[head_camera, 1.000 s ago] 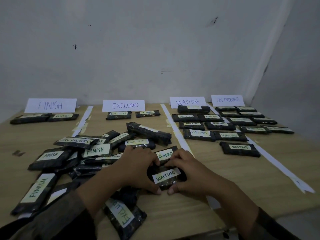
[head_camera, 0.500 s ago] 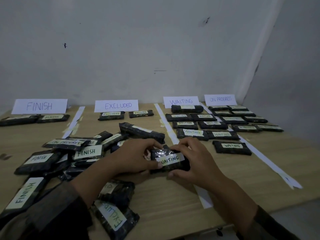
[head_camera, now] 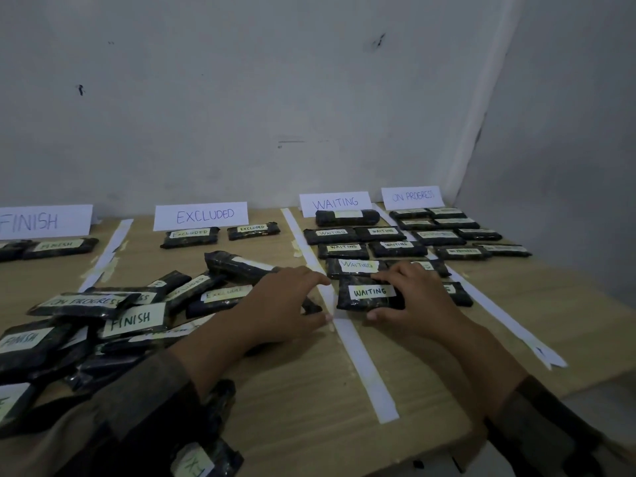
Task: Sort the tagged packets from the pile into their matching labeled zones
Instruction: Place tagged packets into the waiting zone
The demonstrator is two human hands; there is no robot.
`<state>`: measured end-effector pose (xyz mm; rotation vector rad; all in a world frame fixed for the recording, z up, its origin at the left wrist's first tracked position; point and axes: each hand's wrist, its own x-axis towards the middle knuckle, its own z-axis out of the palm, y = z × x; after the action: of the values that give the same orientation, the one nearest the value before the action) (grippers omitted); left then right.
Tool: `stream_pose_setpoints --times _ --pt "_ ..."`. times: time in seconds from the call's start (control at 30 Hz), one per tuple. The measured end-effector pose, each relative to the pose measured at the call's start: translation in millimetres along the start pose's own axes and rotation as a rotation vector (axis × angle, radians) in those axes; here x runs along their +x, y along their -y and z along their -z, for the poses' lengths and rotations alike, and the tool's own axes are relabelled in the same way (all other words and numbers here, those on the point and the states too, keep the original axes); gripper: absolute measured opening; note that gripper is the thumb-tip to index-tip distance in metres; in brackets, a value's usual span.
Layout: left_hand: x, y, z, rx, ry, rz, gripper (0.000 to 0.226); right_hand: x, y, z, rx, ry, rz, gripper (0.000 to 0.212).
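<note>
One glossy black packet (head_camera: 364, 303), its white tag (head_camera: 370, 291) lettered WAITING.

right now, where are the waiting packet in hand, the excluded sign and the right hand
waiting packet (head_camera: 370, 291): head view, on its white label
excluded sign (head_camera: 205, 215): head view, middle of the lettering
right hand (head_camera: 416, 297): head view, back of the hand

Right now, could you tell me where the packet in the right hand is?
In the head view, the WAITING packet lies right of centre, just right of the white strip, gripped by the right hand, in front of the sorted rows.
</note>
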<state>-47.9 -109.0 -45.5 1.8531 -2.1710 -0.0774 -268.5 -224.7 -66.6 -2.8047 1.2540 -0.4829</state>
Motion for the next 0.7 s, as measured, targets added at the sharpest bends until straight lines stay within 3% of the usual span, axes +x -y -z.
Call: stream_pose_setpoints --times 0.13,0.47,0.7 --pt "16.2 -3.2 -10.1 0.054 0.011 -0.024 0.058 10.2 -9.1 -2.2 -0.048 0.064 -0.038 0.077" --pt "25.4 -4.0 -14.3 0.134 0.046 -0.006 0.059 18.7 -6.5 -4.1 -0.106 0.232 -0.008 0.068" --pt "18.5 0.4 -6.6 0.126 0.021 -0.005 0.056 11.7 9.0 4.7 -0.054 0.155 0.022 0.064"
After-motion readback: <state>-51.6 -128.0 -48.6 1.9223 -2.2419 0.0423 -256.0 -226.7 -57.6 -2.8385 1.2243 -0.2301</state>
